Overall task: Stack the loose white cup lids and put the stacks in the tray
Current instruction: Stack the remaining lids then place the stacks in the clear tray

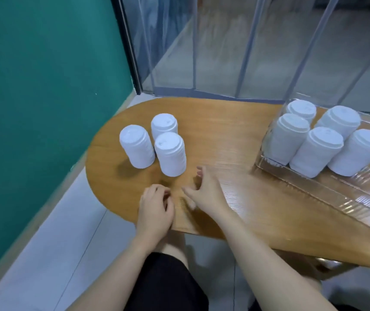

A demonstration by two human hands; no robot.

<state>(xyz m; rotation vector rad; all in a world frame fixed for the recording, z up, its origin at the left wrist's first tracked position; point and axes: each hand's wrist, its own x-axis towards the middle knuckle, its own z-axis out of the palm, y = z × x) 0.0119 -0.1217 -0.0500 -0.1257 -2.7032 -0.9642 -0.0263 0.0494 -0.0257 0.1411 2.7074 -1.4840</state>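
Note:
Three white lid stacks stand upright on the wooden table: a left stack, a back stack and a front stack. Several more lid stacks stand in the clear tray at the right. My right hand hovers with spread, relaxed fingers just right of and below the front stack, holding nothing. Near the table's front edge, my left hand rests with its fingers loosely curled, also empty.
A teal wall runs along the left. Clear plastic strip curtains hang behind the table's far edge. My legs and black shorts are under the table's rounded front edge. Bare tabletop lies between the three stacks and the tray.

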